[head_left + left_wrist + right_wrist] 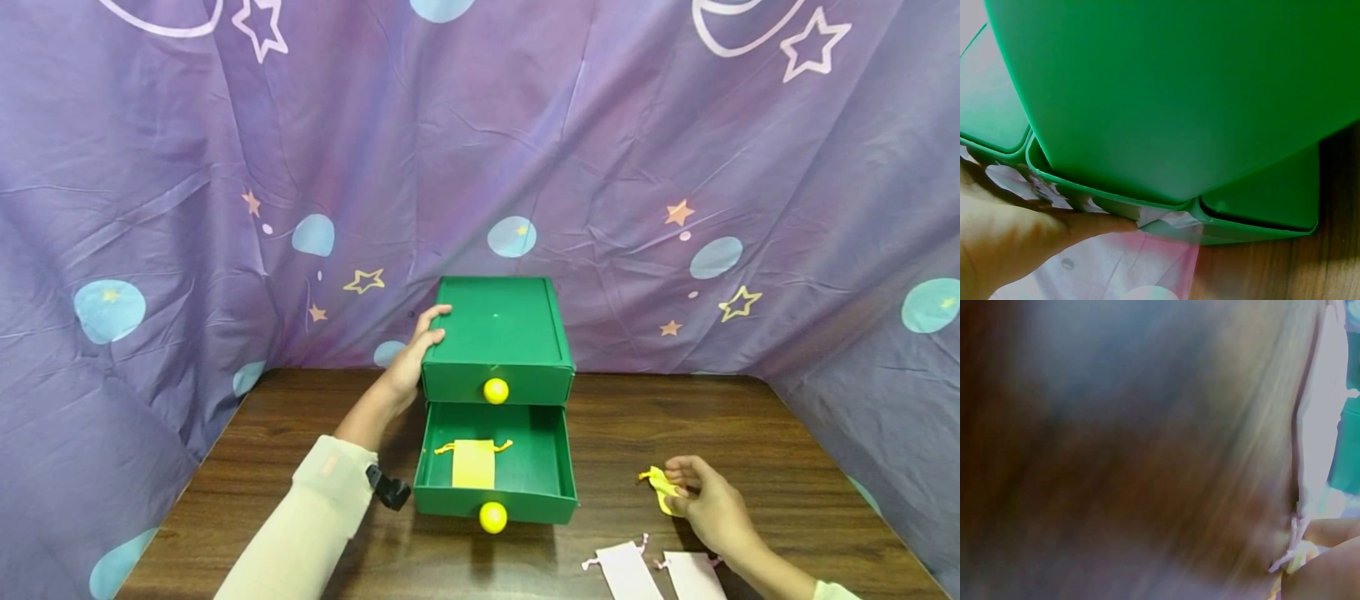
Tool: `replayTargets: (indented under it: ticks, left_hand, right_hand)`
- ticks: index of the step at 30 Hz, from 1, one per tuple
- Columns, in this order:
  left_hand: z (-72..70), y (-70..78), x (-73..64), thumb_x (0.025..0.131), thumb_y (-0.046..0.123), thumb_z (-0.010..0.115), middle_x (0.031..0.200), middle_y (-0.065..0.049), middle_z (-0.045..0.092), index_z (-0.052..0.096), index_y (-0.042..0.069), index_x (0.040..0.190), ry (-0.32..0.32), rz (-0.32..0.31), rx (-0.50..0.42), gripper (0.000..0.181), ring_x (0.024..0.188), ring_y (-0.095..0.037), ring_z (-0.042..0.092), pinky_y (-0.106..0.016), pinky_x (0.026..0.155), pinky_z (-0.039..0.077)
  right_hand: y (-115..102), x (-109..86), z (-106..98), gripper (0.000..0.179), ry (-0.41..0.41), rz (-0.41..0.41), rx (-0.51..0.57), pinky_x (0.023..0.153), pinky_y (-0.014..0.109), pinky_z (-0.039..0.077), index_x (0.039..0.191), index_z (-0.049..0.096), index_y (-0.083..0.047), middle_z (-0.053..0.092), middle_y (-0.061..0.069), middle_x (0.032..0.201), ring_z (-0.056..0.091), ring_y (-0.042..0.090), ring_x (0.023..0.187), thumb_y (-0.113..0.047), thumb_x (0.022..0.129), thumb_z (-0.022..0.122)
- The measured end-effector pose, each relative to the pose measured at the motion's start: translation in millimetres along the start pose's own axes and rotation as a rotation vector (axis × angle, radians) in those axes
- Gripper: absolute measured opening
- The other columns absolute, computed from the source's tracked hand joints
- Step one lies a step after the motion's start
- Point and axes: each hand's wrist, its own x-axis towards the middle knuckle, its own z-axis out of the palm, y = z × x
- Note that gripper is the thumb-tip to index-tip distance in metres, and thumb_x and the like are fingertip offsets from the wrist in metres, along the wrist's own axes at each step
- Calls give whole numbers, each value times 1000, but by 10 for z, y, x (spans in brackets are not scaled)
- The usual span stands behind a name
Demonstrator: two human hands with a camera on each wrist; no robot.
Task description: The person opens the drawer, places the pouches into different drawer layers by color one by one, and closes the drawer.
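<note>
Lower right, the right hand (708, 500) is pinching a yellow cloth pouch (662, 487) that a loose grip could drop, while the left hand (407, 360), straight-fingered, is touching a boxy green plastic cabinet (498, 325).

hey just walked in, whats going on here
A person's left hand rests against the left side of a green drawer unit, while the right hand pinches a yellow pouch off to its right. The lower drawer is pulled open with another yellow pouch inside; the upper drawer is shut. Two pale pink pouches lie on the table near the right hand.
</note>
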Motion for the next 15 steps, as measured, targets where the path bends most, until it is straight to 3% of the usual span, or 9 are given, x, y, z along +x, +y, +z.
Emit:
replayTargets:
  ticks: [4,10,15]
  left_hand:
    - [4,5,-2,106,23,31,165,-17,16,22,19,160,1,2,0,56,139,-36,31,-50,115,25]
    - [1,10,-10,106,22,31,165,-17,16,22,20,160,6,-8,0,55,137,-35,33,-49,114,26]
    - [2,13,-13,106,23,31,165,-17,17,22,20,161,3,-8,-1,55,137,-35,34,-49,114,27]
  right_hand:
    - [-33,-2,2,40,4,1,30,74,18,52,113,65,9,74,18,103,65,6,87,13,76,78]
    - [-65,9,-22,35,-37,81,166,69,21,56,114,62,16,73,24,103,63,1,78,13,81,74]
    - [-73,19,-54,34,-58,120,234,70,22,57,115,61,18,73,26,103,68,6,78,12,83,73]
